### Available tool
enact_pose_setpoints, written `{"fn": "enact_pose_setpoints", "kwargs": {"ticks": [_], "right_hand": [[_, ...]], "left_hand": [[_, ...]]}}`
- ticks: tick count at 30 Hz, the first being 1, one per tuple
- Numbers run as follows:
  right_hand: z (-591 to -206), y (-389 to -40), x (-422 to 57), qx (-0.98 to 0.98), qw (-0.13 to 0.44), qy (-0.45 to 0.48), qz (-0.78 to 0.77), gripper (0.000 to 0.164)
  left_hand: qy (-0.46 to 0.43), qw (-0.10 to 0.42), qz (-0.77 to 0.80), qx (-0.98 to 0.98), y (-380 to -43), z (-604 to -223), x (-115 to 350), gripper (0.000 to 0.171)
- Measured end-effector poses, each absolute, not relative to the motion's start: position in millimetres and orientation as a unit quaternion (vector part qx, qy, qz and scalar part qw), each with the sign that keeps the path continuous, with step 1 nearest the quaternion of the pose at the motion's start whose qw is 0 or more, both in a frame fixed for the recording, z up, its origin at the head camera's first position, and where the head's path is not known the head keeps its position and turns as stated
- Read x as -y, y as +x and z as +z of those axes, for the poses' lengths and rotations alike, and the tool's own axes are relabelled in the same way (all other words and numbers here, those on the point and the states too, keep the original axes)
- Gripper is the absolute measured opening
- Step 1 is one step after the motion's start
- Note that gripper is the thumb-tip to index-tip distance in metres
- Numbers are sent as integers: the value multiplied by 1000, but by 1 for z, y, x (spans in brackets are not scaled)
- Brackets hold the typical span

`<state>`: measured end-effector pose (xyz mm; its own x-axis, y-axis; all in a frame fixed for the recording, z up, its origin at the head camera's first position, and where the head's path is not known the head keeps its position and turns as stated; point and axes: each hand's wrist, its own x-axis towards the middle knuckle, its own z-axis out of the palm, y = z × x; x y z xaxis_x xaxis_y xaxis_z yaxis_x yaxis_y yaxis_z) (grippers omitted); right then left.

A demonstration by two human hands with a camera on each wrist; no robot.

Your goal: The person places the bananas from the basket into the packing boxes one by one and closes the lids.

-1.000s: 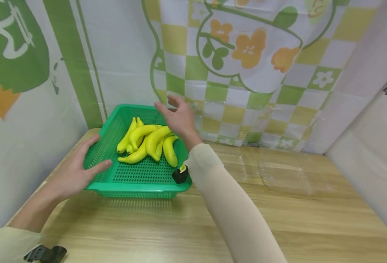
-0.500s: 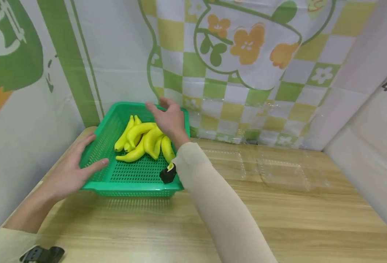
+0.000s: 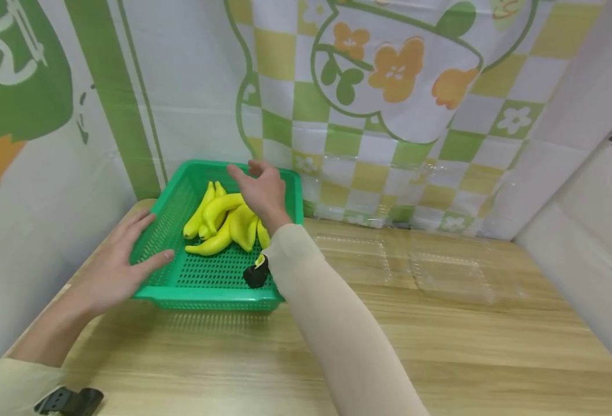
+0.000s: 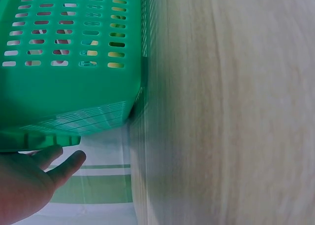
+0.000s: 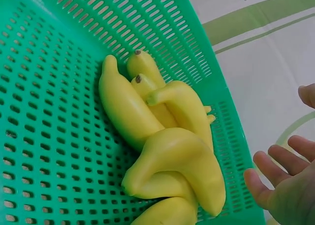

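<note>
A green plastic basket (image 3: 217, 297) holds a pile of yellow bananas (image 3: 209, 240), seen closer in the right wrist view as several bananas (image 5: 179, 153) lying across each other. My left hand (image 3: 111, 268) is at the basket's left side, thumb reaching over the rim and fingers extended along the outside. In the left wrist view, that hand's fingers (image 4: 66, 168) show beside the basket wall (image 4: 69, 89). Above the right part of the pile is my right hand (image 3: 261, 190), fingers apart and holding nothing; it and its sleeve cover some bananas.
On the wooden table (image 3: 389, 358), two clear plastic trays stand to the right of the basket: a nearer tray (image 3: 355, 257) and a farther tray (image 3: 451, 277). A patterned curtain (image 3: 358, 138) hangs behind, and a white wall (image 3: 592, 202) closes the right side.
My right hand has shifted left and slightly down, from the basket's far right corner to over the bananas. My left hand stays at the basket's left side. The bananas look unmoved.
</note>
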<state>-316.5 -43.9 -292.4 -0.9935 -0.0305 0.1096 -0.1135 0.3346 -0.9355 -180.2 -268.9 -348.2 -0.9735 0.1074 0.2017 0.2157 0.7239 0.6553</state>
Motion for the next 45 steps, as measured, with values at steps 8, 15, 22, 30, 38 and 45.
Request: {"fn": "enact_pose_setpoints", "kwargs": {"ticks": [8,15,22,30,38,45], "right_hand": [[-299,-319,47,827,25,6,561,58],[-303,-320,46,844,15,-43,535,55],[-305,-318,47,857,8,-43,514,56],[-310,-319,47,878,1,-50,476,51],[-313,-316,48,902,-12,-52,427,43],[-312,-312,45,910,-38,-52,410,50]], "left_hand": [[-85,66,-360,927,-179,-344,270,85],[-87,64,-365,925,-180,-346,269,85],[-88,61,-364,925,-178,-346,273,86],[-83,52,-357,929,-176,-344,272,87],[-85,58,-358,928,-174,-344,273,85],[-86,57,-364,926,-176,-343,271,84]]}}
